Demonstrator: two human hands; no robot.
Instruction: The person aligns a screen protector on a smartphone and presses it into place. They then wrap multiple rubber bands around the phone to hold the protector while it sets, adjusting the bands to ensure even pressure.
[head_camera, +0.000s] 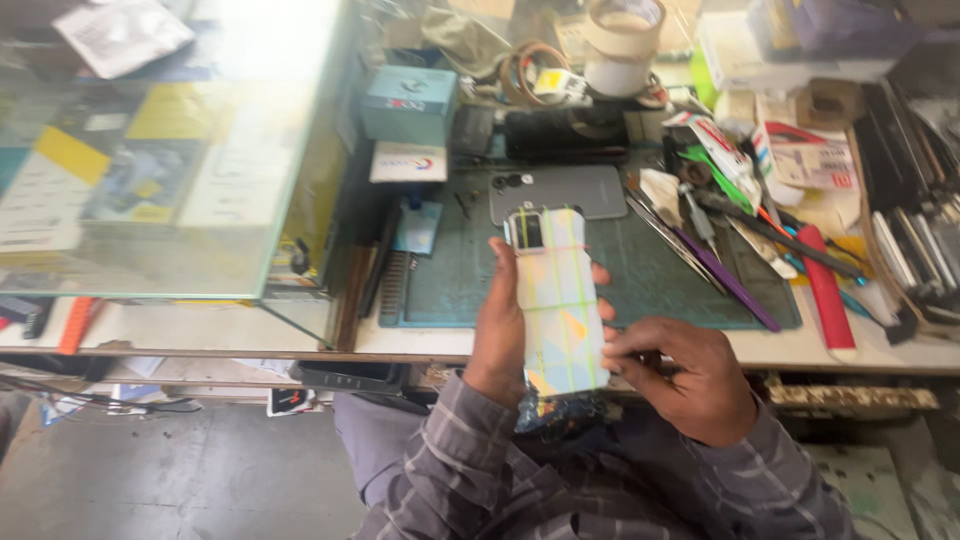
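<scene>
Left hand (500, 330) grips the phone (555, 300), its back covered in a pale patterned skin, upright above the worktop (860, 350) edge, while right hand (680, 380) pinches its lower side edge — looks like mid-fitting, and smoothing that film calls for steady fingertip pressure.

White bench (860, 352) carries green mat (450, 280), grey phone (560, 190), teal box (408, 102), tools

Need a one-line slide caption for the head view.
Left hand holds a phone back-up while the right hand pinches its edge, above a cluttered green mat.
</scene>
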